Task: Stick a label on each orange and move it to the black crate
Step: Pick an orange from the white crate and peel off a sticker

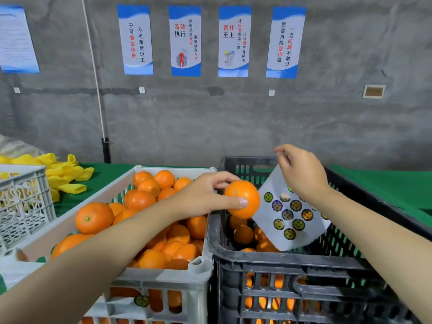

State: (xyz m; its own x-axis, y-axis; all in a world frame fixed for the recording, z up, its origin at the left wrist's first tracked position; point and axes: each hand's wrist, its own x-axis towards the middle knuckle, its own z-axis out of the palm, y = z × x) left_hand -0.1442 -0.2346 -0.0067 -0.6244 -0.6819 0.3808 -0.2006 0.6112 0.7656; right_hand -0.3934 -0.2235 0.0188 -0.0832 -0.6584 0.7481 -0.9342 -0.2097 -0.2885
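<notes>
My left hand (205, 195) grips an orange (242, 199) between thumb and fingers, holding it over the left rim of the black crate (268, 258). No label shows on the side of the orange facing me. My right hand (301, 171) hangs above the black crate and pinches the top of a white sticker sheet (289, 213) that carries several round dark labels. Oranges (247, 232) lie at the bottom of the black crate. The white crate (168, 279) to the left is full of oranges (140, 199).
A second white crate (25, 206) stands at the far left. Yellow foam sleeves (63, 176) lie piled on the green table cover (383, 181) behind it. A grey concrete wall with posters stands behind the table. One round label is stuck on the white crate's front (141, 301).
</notes>
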